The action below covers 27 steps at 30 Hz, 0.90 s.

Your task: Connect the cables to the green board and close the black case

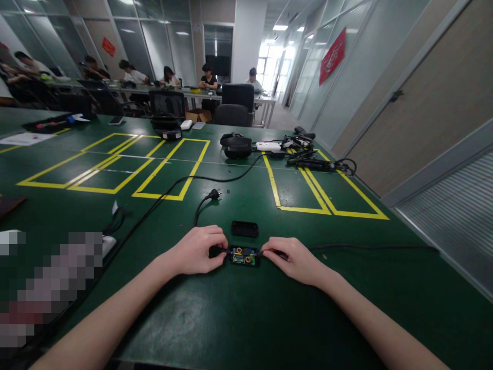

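Observation:
On the green table lies a small black case half with a circuit board [244, 256] in it, showing copper-coloured coils and green parts. My left hand [198, 250] is closed on the black power cord at the left end of the board. A plug [214, 194] on a short black cord rests beyond that hand. My right hand [295, 259] pinches the black cable [354, 247] at the board's right end, and the cable runs off to the right. Just behind the board sits the other black case half [245, 228], apart from it, hollow side up.
Yellow tape rectangles [157, 196] mark the table [185, 318]. Black devices and cables [304, 154] lie at the back right, near a black headset-like object [235, 146]. A long cable [192, 177] crosses the left side. Several people sit at far tables.

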Motion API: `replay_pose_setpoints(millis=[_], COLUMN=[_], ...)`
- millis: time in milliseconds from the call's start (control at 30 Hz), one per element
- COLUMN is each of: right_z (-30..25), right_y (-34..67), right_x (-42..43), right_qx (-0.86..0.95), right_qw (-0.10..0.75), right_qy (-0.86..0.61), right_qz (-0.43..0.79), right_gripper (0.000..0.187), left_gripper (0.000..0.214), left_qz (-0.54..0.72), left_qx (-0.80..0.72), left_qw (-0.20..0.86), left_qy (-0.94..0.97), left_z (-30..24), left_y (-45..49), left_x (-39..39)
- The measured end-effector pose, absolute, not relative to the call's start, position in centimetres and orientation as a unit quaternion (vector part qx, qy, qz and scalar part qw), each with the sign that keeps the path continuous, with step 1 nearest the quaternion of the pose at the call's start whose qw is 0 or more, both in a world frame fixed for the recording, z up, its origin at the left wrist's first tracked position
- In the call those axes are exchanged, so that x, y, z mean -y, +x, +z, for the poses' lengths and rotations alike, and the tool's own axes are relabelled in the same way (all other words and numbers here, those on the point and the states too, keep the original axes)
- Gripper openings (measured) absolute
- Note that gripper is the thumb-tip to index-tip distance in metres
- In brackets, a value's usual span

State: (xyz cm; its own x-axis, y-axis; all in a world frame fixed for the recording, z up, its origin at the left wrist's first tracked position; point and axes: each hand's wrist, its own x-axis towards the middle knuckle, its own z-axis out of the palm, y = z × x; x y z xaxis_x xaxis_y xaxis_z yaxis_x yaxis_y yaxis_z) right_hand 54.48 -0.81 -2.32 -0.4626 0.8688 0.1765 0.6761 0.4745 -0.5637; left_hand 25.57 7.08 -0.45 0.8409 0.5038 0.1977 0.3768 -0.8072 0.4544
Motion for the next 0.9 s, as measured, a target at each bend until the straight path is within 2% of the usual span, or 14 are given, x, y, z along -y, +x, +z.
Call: replay_pose_setpoints(millis=[300,633,900], right_z=[-2.22,-1.73,-2.56], right_y=[54.37,54.12,54.64], right_x=[1.07,1.34,0.62], right_qx=[0.820,0.863,0.873], right_qw=[0.219,0.179,0.153], right_qy=[-0.477,-0.457,-0.461], right_qz=[0.227,0.117,0.052], right_gripper=[0.017,0.023,0.025], left_gripper=[0.008,0.011,0.013], left_qz=[0.155,0.129,0.120], left_qx=[-0.257,-0.256,-0.258], left_qw=[0.233,0.259,0.207], left_qy=[0.925,0.922,0.936], left_z=[-0.73,-0.39,-0.59], left_y=[25.88,25.65,26.09], left_x=[-6.88,-6.94,-7.25])
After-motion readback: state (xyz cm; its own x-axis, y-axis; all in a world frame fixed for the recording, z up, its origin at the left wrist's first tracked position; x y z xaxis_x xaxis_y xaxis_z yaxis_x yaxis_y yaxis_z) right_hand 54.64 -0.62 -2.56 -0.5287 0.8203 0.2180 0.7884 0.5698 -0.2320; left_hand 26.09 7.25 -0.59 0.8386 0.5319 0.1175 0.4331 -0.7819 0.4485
